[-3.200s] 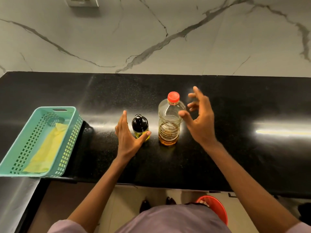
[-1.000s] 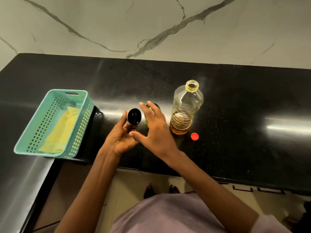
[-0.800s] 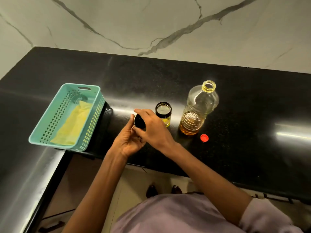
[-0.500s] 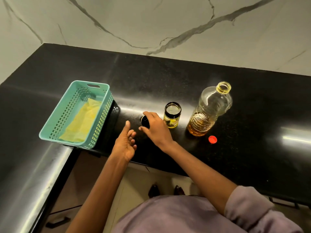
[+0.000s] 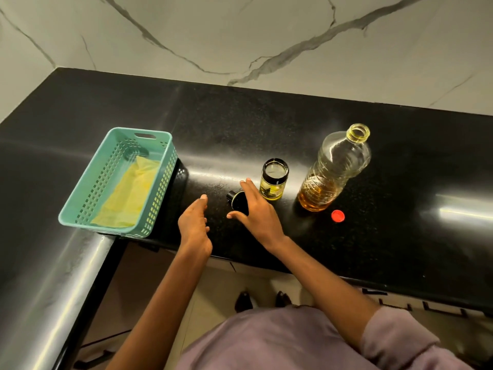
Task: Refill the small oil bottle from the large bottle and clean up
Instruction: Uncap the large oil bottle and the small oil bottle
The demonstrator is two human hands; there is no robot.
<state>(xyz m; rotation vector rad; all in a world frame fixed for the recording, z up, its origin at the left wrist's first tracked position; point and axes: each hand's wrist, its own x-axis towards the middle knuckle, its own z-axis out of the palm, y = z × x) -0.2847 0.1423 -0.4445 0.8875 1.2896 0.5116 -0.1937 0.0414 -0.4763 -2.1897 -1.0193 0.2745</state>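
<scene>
The small oil bottle (image 5: 274, 180) stands uncapped on the black counter (image 5: 266, 124), with a little yellow oil in its base. Its black spout cap (image 5: 237, 201) lies on the counter just left of it. My right hand (image 5: 257, 209) hovers over the cap with thumb and fingers spread, touching it. To the right stands the large clear bottle (image 5: 333, 169), uncapped, with amber oil low in it. Its red cap (image 5: 337, 216) lies in front of it. My left hand (image 5: 194, 225) is relaxed and holds nothing, left of the black cap.
A teal perforated basket (image 5: 165, 156) sits at the counter's left corner and holds a yellow cloth (image 5: 128, 193). A marble wall (image 5: 240, 36) backs the counter. The counter's front edge runs just under my wrists.
The black cap came off the small bottle, passed from my left hand to my right, and now lies on the counter. My left hand has let go and drawn back.
</scene>
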